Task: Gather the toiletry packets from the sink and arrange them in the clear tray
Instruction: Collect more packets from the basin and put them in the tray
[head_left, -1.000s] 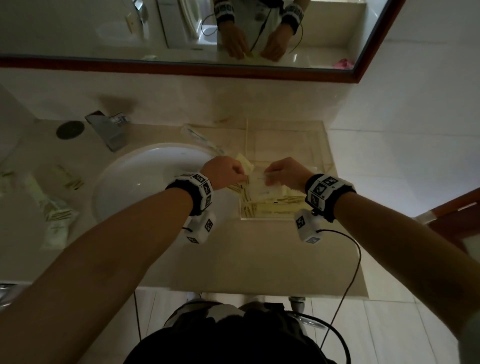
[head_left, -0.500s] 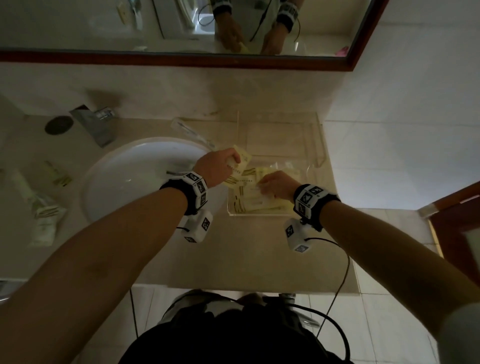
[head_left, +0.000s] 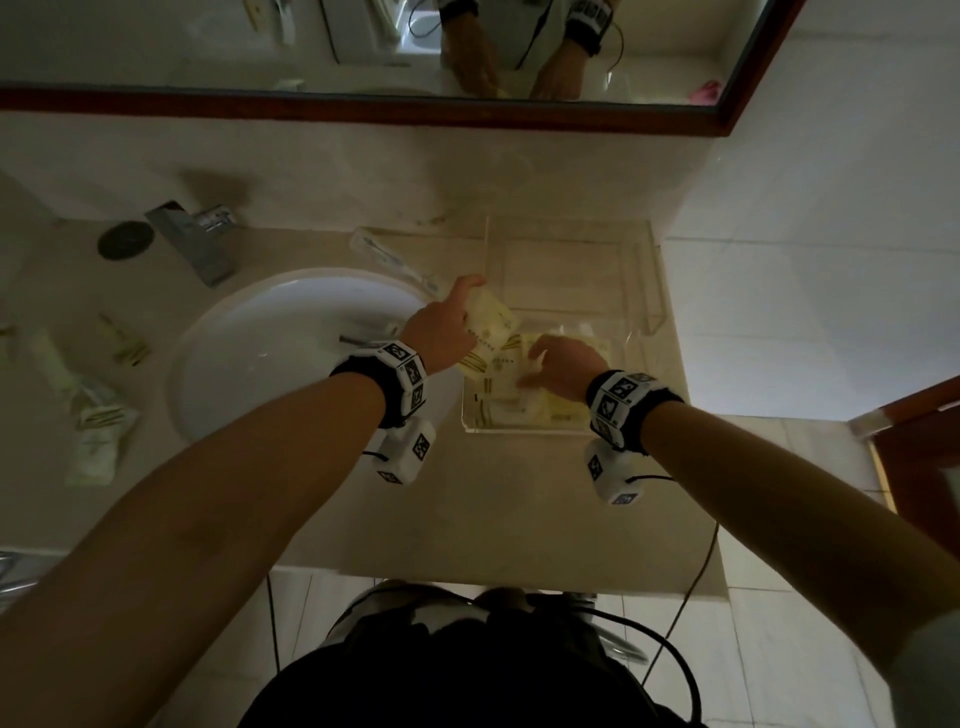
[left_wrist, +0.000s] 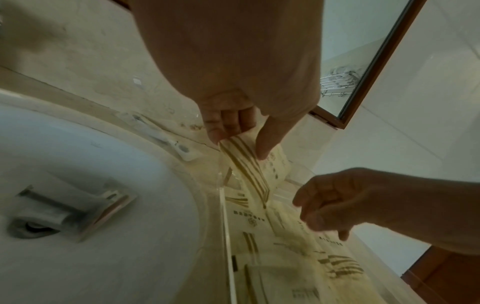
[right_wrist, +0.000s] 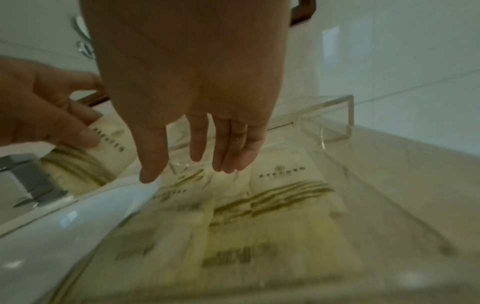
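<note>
A clear tray (head_left: 652, 270) stands on the counter right of the sink and holds several cream packets with olive stripes (head_left: 514, 400). My left hand (head_left: 462, 312) hovers over the tray's left wall and pinches one such packet (head_left: 491, 325) between thumb and fingers (left_wrist: 215, 131); in the left wrist view the held packet (left_wrist: 249, 164) hangs down. My right hand (head_left: 540, 358) is over the packets in the tray (right_wrist: 233, 216), its fingers (right_wrist: 197, 144) straight and holding nothing. Whether they touch the packets I cannot tell.
The white basin (head_left: 291, 353) with its faucet (head_left: 192, 239) lies to the left. A wrapped toothbrush (head_left: 395, 260) rests behind the basin. Several loose packets (head_left: 98, 426) lie on the counter at far left. Wall and mirror close off the back.
The hands have parted. My left hand kept its packet and moved back-left to the tray's left wall. My right hand dropped toward the packets in the tray and opened.
</note>
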